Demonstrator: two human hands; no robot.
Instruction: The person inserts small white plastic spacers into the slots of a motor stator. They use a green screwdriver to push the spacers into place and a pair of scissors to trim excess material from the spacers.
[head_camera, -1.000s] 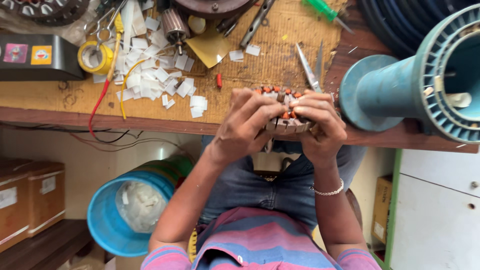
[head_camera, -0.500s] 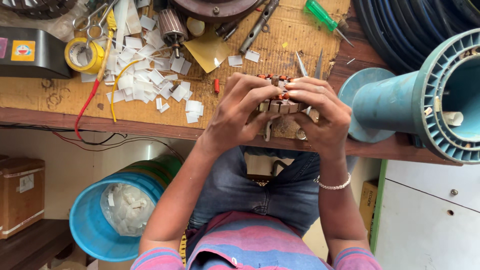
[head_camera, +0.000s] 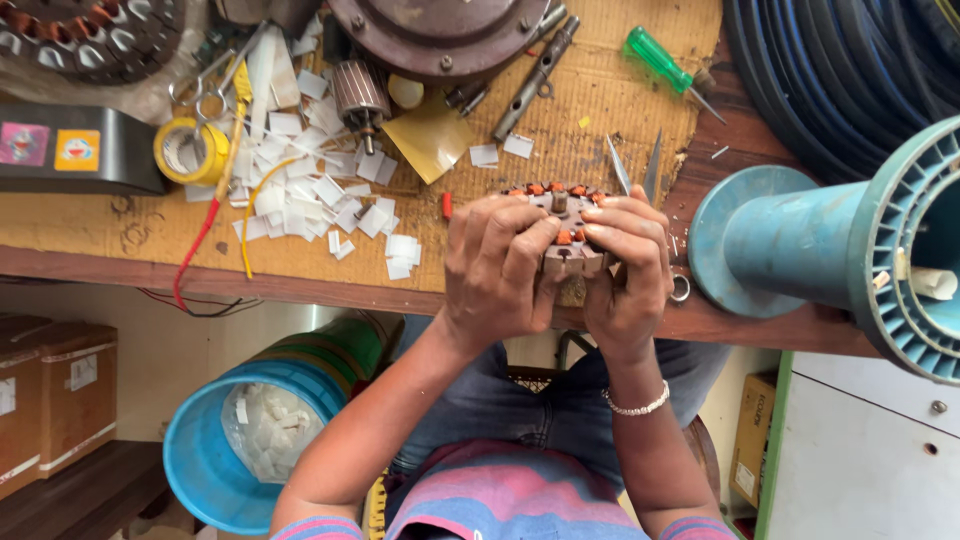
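Note:
Both hands grip a round motor stator (head_camera: 562, 225) with grey metal teeth and copper-orange windings, held just above the near edge of the workbench (head_camera: 300, 285). My left hand (head_camera: 497, 265) wraps its left side, fingers curled over the top. On the other side, my right hand (head_camera: 626, 262) clasps the rim, with a bead bracelet on its wrist. The lower half of the stator is hidden behind my fingers.
White paper slips (head_camera: 300, 170) litter the bench beside a yellow tape roll (head_camera: 185, 150), scissors (head_camera: 215, 85), a small armature (head_camera: 360, 98) and a green screwdriver (head_camera: 665, 65). A large teal spool (head_camera: 840, 245) lies at right. A blue bucket (head_camera: 250, 440) stands below.
Both hands have carried the stator away from my body and over the bench edge. My grip on it stays the same.

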